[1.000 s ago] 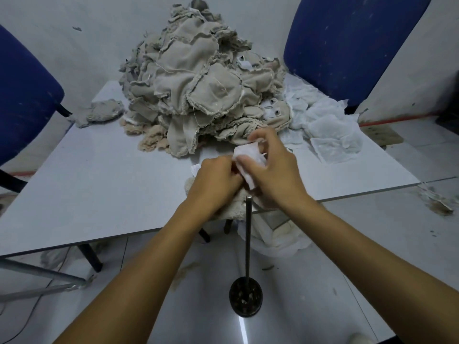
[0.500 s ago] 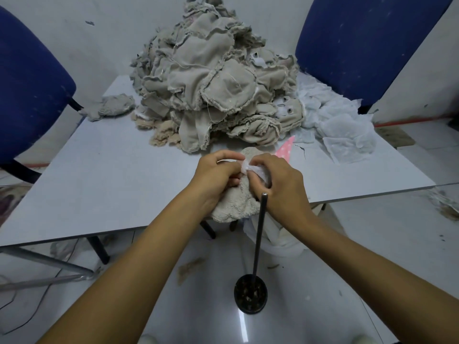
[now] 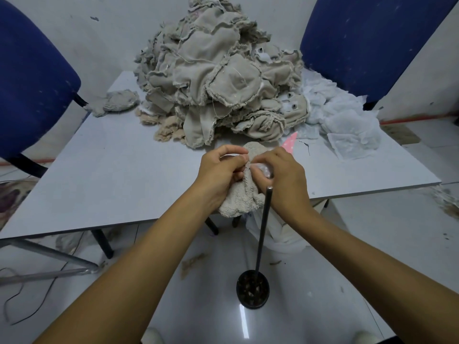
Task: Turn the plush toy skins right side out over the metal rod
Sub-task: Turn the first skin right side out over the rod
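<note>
Both hands meet over the near edge of the pale grey rectangular table (image 3: 104,170), working one small beige fleecy plush toy skin (image 3: 242,202). The left hand (image 3: 218,175) pinches the skin's upper edge between thumb and curled fingers, and the right hand (image 3: 285,180) grips the same skin from the other side, fingers curled round a bit of white lining that shows at its opening. The skin hangs between the two palms, its lower end drooping just past the table's near edge.

Just beside the right hand stands the thin dark metal rod (image 3: 262,232), upright and slightly tilted, its top end level with the right palm and just beside the skin; whether it touches the fabric cannot be told. The rod rises from a round black base (image 3: 252,289) on the glossy floor in front of the table.

A tall heap of grey-beige inside-out plush skins (image 3: 218,78) fills the far middle of the table. A loose pile of thin white fabric pieces (image 3: 347,125) lies toward the far right corner. A single grey skin (image 3: 116,103) sits near the far left corner. Blue upholstered chairs stand at the left (image 3: 32,78) and the far right (image 3: 367,40).
</note>
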Demonstrator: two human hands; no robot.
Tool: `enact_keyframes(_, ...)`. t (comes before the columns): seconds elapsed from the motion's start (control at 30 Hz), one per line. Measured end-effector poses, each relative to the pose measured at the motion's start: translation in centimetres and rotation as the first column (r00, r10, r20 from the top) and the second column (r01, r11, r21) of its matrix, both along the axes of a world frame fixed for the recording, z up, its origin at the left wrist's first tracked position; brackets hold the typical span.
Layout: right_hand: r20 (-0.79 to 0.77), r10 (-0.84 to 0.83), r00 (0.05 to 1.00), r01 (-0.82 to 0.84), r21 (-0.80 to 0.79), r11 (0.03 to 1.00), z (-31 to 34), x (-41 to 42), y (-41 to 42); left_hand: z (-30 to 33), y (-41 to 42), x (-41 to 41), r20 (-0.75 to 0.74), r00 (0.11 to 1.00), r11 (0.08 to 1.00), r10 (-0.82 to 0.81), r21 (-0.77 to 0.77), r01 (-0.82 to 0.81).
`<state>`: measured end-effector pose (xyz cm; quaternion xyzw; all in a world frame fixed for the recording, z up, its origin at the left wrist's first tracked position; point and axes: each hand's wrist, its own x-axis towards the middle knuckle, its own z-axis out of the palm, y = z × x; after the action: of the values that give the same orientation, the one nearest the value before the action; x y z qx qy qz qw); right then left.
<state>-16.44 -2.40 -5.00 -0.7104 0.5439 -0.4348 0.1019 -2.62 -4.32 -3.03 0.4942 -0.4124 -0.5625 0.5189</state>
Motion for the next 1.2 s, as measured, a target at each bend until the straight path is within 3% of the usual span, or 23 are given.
enact_keyframes(0.17,0.13,0.122,0.984,-0.138,0.127,0.982,0.4,-0.9,0.7,0.0,-0.1,0.0,-0.027,1.0,1.0,0.012,0.007,-0.012)
enact_keyframes(0.43,0.109,0.162,0.981,-0.166,0.033,0.986,0.0,-1.5,0.5,0.0,0.0,-0.3,-0.007,1.0,1.0,0.008,-0.012,-0.008)
enact_keyframes(0.53,0.191,0.204,0.96,-0.235,0.154,0.96,0.4,-2.1,0.4,0.0,0.0,-0.1,0.009,1.0,1.0,0.004,-0.004,-0.004)
enact_keyframes(0.6,0.129,0.231,0.964,-0.252,0.17,0.953,0.4,-2.3,0.3,0.0,0.0,-0.1,0.026,1.0,1.0,0.0,-0.003,0.0)
enact_keyframes(0.73,-0.03,0.225,0.974,-0.223,0.055,0.973,-0.1,-1.9,0.2,0.2,-0.1,0.0,0.152,0.988,0.999,-0.02,-0.045,0.028)
enact_keyframes(0.87,-0.015,0.131,0.991,-0.131,0.027,0.991,-0.4,-1.2,0.0,0.5,-0.2,0.0,0.265,0.964,0.994,-0.027,-0.099,0.055)
enact_keyframes(0.97,0.123,0.113,0.986,-0.122,0.073,0.99,0.1,-1.6,-0.1,0.5,-0.4,-0.2,0.336,0.942,0.992,-0.002,-0.116,0.044)
enact_keyframes(1.0,0.132,0.128,0.983,-0.141,0.092,0.986,0.3,-1.8,0.0,0.5,-0.5,-0.2,0.33,0.944,0.994,0.01,-0.109,0.028)
enact_keyframes(1.1,-0.037,0.216,0.976,-0.213,0.067,0.975,0.2,-1.8,0.0,0.5,-0.7,-0.4,0.241,0.969,0.997,0.052,-0.072,-0.036)
enact_keyframes(1.2,0.042,0.226,0.973,-0.23,0.145,0.962,0.1,-1.8,-0.1,0.5,-0.7,-0.6,0.26,0.964,0.996,0.058,-0.081,-0.038)
